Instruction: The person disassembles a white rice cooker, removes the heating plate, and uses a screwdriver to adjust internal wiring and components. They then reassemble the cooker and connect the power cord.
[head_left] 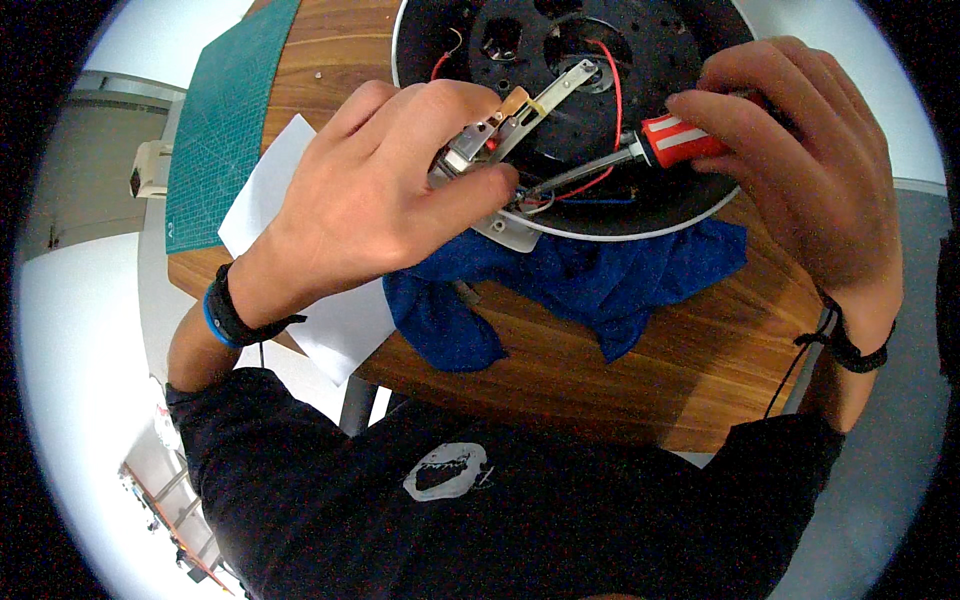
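One brown wood-grain worktop (700,350) lies below both grips. One black short-sleeved shirt (600,500), bearing one pale roundish print, is on the near side of them. One deep round black housing with a pale rim (600,238) stands beyond and between the left grip (385,180) and the right grip (800,165). It holds a dark base with several openings, two red wires, one by the left grip's far side (440,66) and one between the grips (617,90), and one short blue wire (600,201) low between them.

One green rectangular cutting mat with printed grid lines (225,130) lies left of the left grip; one white paper sheet (345,335) lies under and nearer than it. One crumpled blue cloth (570,280) sits just nearer than both grips, against the housing.

The left grip is closed around one narrow mechanism of pale plastic and metal (515,125), at the housing's near left edge. The right grip grasps one red-and-white-handled screwdriver (680,140), its shaft reaching toward the left thumb; whether the tip touches a screw cannot be told.
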